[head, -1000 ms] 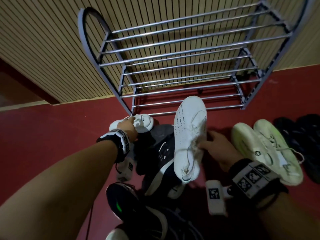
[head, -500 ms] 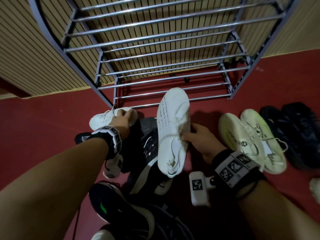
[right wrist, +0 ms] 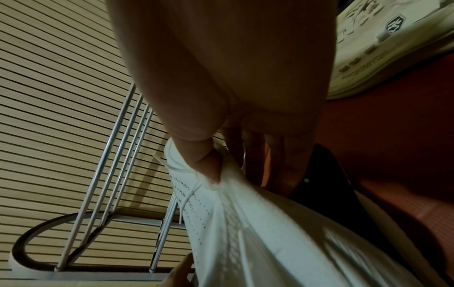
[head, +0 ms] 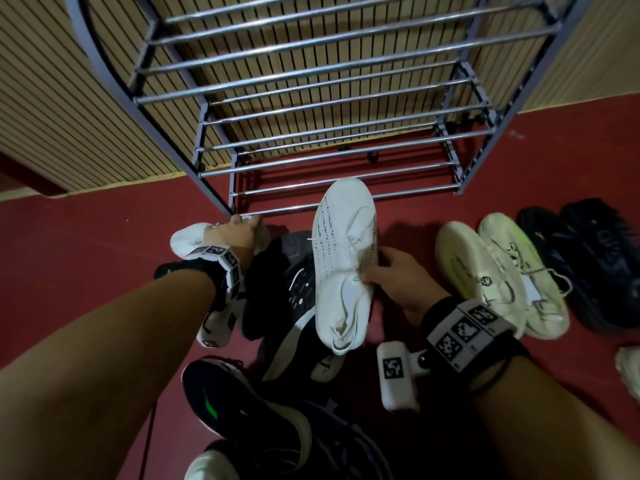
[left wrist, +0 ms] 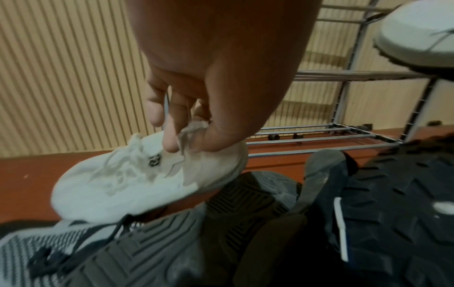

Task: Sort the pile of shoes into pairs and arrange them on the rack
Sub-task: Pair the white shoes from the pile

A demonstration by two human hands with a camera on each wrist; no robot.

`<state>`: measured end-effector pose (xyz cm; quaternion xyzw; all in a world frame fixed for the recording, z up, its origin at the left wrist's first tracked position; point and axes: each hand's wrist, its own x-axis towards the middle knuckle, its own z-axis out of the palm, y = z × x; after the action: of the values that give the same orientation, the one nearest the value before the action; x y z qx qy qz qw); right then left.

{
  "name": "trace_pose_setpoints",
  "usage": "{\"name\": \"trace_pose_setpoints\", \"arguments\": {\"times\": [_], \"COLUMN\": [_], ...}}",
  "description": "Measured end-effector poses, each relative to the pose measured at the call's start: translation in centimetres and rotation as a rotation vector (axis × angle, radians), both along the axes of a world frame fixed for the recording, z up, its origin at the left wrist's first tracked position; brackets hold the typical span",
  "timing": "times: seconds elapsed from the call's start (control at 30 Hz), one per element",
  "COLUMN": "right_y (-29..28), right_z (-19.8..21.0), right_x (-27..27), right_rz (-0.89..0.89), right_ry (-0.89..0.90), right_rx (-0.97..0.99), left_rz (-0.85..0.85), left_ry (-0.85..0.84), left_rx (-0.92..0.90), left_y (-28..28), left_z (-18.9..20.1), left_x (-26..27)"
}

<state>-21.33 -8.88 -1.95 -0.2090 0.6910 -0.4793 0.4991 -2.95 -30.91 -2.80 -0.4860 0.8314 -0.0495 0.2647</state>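
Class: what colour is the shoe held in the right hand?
White shoe with small dark dotted markings; clearest in the head view.

You have a red floor carrying the metal rack against the slatted wall. On the floor lie a pale green pair, a black pair beside it, and a dark heap.

Both forearms bare, no sleeves. Left wrist: black strap ringed with white blocks carrying black-and-white square fiducial tags. Right wrist: same black band, three tag panels on top, plus white boxy camera module with its own tag, bolted on the inner side.
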Motion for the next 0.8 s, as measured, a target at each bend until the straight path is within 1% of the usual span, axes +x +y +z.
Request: {"name": "trace_pose_setpoints", "arguments": {"times": [0.2,0.3,0.33,0.37,0.47,0.57,0.67,0.8], "right_y": [0.8,1.2,1.3,1.4,1.6,1.9,2.5,3.9], "right_z": [0.9,1.0,0.9,0.9,1.0,1.4,2.1,4.3], "right_x": [0.4,0.6,0.7,0.8,1.3,1.8,2.2,2.8], "right_rz": [0.010,0.009,0.009,0.009,0.008,0.000,-0.006,-0.007], "right_ry": [-0.004,-0.011,-0.014,-0.018,-0.014,-0.005,0.016,0.031], "right_rx": [-0.035,-0.039,-0.037,-0.035,-0.026,-0.032,-0.025,-0.032], "left_rz": [-0.065,-0.109,-0.128,-0.132,-0.067,-0.035,-0.020,0.075], "left_ry": [-0.022,-0.018,-0.011,0.013,0.111,0.173,0.300,0.556], "left_rx": [-0.110,-0.181,-0.176,-0.157,-0.091,-0.087,-0.131,-0.181], "left_y": [1.1,1.2,1.1,1.1,1.6,2.4,3.2,4.3], "left_z": [1.2,1.1,1.1,1.3,1.8,3.2,5.8,10.3], "left_x": [0.2,1.2,1.7,2.2,3.9,5.0,5.5,4.7]}}
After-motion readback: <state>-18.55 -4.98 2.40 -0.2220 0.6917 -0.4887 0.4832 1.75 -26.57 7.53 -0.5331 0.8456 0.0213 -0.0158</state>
